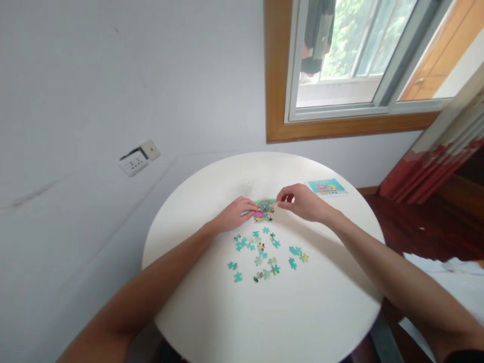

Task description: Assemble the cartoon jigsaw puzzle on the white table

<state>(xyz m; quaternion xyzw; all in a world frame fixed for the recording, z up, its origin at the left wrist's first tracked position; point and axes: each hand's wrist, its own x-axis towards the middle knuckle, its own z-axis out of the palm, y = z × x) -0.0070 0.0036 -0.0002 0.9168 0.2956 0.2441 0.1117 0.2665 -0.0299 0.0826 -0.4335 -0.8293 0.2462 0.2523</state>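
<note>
A partly joined jigsaw puzzle [262,214], pink, green and teal, lies on the round white table [212,297]. My left hand [237,215] rests at its left side, fingers stretched out and their tips touching its edge. At the upper right edge, my right hand [302,202] pinches a small puzzle piece [277,202] between thumb and forefinger; the fingertips mostly cover it. Loose puzzle pieces [258,260], teal, pale green and a few multicoloured, are scattered on the near side of the puzzle.
A picture card [327,187] in teal with pink and yellow figures lies beyond my right hand. Behind the table stand a white wall with a socket [133,163] and a wood-framed window [275,101]. White papers [449,282] are at the right, below a red-and-cream curtain [419,161].
</note>
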